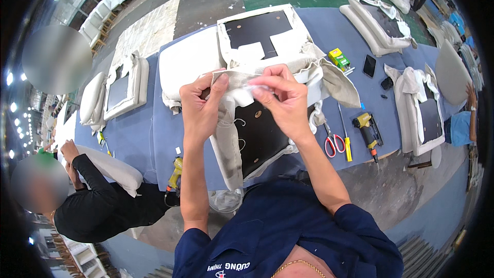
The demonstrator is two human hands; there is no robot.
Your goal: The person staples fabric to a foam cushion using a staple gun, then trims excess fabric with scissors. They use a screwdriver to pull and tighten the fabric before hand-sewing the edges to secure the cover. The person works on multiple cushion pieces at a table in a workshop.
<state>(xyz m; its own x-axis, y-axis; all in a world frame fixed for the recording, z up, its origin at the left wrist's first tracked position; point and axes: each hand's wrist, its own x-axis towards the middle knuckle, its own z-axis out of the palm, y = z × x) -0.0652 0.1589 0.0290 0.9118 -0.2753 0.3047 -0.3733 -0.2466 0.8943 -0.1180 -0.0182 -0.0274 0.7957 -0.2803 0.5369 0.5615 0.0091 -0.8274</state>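
Now I see left hand [203,102] pinching cloth [235,78] | right hand [284,98] pinching it too | scissors [334,142] by near edge of bench [355,95]

Right of the fingers [272,81], a box [338,58], farther out a phone [369,65]. Right of them and lower in view, scissors [334,144], screwdriver [348,146] and nail gun [365,122]. Left of them and lower in view, another nail gun [175,174], farther out a person in black [98,198]. Beneath them, a table [141,141].
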